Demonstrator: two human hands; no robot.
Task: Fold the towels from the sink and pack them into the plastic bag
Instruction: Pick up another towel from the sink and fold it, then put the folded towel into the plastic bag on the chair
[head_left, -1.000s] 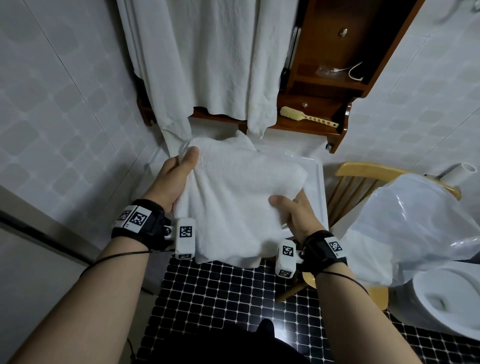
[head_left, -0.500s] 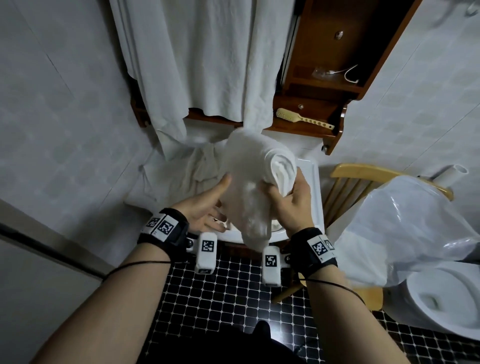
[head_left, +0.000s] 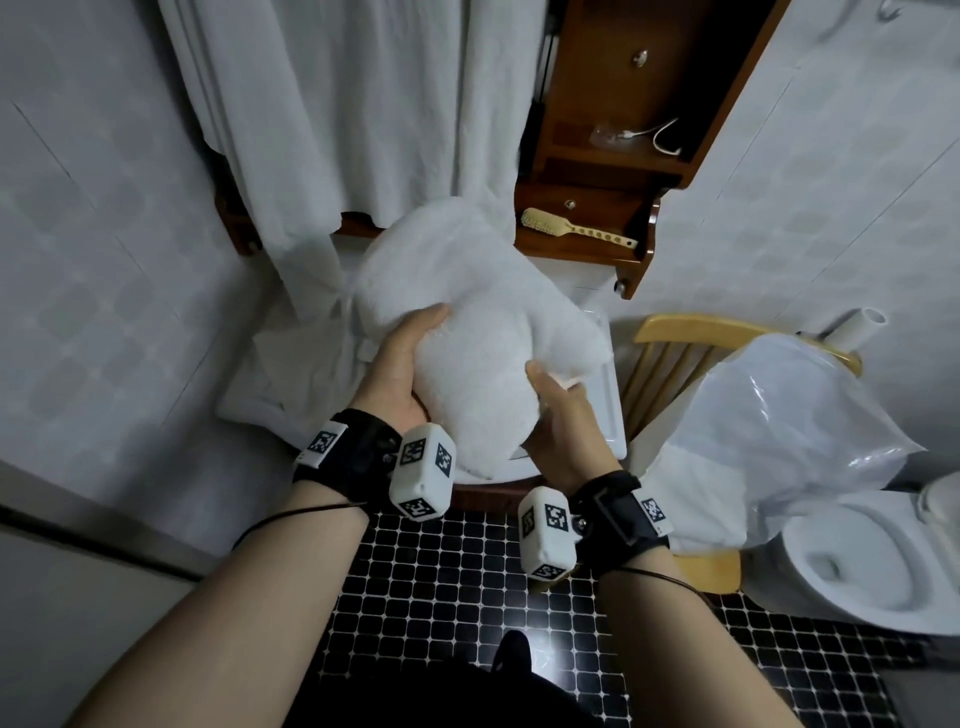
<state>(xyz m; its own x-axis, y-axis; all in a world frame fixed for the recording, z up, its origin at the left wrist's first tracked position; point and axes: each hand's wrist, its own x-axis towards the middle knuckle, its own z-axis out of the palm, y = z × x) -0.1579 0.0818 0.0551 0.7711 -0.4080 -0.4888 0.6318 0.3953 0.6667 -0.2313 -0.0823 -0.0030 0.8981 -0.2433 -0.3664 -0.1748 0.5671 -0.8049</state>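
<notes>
A white towel (head_left: 478, 332), folded into a thick bundle, is held above the white sink (head_left: 610, 410). My left hand (head_left: 400, 364) grips its left side with the thumb on top. My right hand (head_left: 563, 421) holds its lower right edge from below. More white towels (head_left: 306, 358) lie crumpled over the sink's left side. The clear plastic bag (head_left: 779, 431) stands open on the wooden chair (head_left: 675, 343) to the right, apart from both hands.
Large white cloths (head_left: 363, 114) hang from above behind the sink. A wooden cabinet (head_left: 623, 130) holds a brush (head_left: 571, 231) on its shelf. A white toilet (head_left: 872, 561) is at the lower right. The floor has black mosaic tiles (head_left: 457, 582).
The towel went from spread flat between my hands to a compact folded bundle. My left hand moved in from the towel's far left corner to its side; my right hand shifted under it.
</notes>
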